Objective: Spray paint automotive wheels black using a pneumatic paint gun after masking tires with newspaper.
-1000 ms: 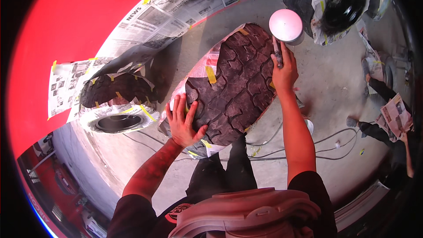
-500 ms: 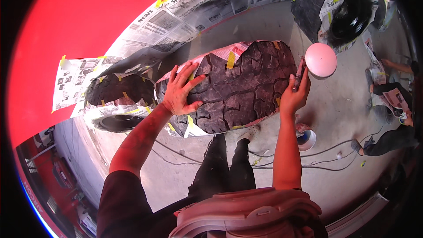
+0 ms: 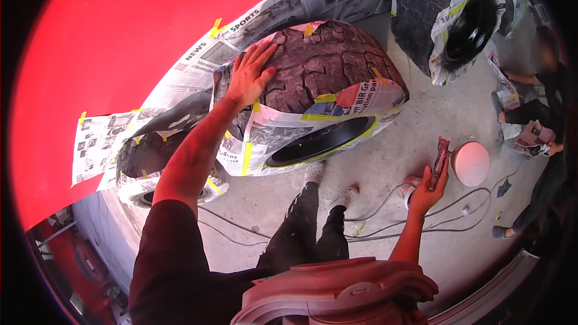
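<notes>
My left hand [image 3: 248,75] lies with fingers spread on the tread of a large tyre [image 3: 325,54], near its upper left. The tyre's side is masked with newspaper and yellow tape around a black rim [image 3: 319,138]. My right hand [image 3: 428,186] is closed around a spray gun [image 3: 441,159], low to the right of the tyre, with a round pale-lidded cup [image 3: 471,162] at the gun's side.
Newspaper masking [image 3: 223,39] borders a red panel [image 3: 90,42]. Masked tyres stand at left [image 3: 144,156] and upper right [image 3: 421,18]. Dark hoses [image 3: 373,235] cross the floor. A person [image 3: 542,114] at the right holds newspaper.
The large tyre has moved up and turned, bringing its masked side and black rim into view. My left hand has risen with it; my right hand and spray gun have dropped away from the tyre.
</notes>
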`<state>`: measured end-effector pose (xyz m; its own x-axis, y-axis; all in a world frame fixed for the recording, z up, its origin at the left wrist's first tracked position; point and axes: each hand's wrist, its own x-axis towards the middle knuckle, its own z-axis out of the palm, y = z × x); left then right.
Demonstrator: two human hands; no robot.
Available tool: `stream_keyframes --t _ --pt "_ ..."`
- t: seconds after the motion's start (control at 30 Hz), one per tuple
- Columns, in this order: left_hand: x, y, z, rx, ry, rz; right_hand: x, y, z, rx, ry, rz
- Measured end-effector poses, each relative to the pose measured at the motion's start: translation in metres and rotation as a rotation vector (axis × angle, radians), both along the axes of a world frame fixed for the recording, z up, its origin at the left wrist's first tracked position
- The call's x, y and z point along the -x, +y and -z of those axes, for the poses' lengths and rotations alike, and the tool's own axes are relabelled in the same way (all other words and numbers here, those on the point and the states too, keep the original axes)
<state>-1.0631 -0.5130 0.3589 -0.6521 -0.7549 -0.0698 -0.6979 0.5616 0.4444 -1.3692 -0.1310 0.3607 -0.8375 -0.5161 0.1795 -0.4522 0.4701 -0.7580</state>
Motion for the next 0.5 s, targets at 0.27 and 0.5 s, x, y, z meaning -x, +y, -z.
stream_keyframes --t 0.27,0.5 --pt "0.007 -0.099 0.024 -0.098 0.138 0.012 -0.018 0.065 -0.013 -0.166 -0.113 -0.011" --pt "0.004 -0.174 0.072 -0.331 0.256 -0.040 -0.042 0.115 -0.002 -0.114 -0.322 0.118"
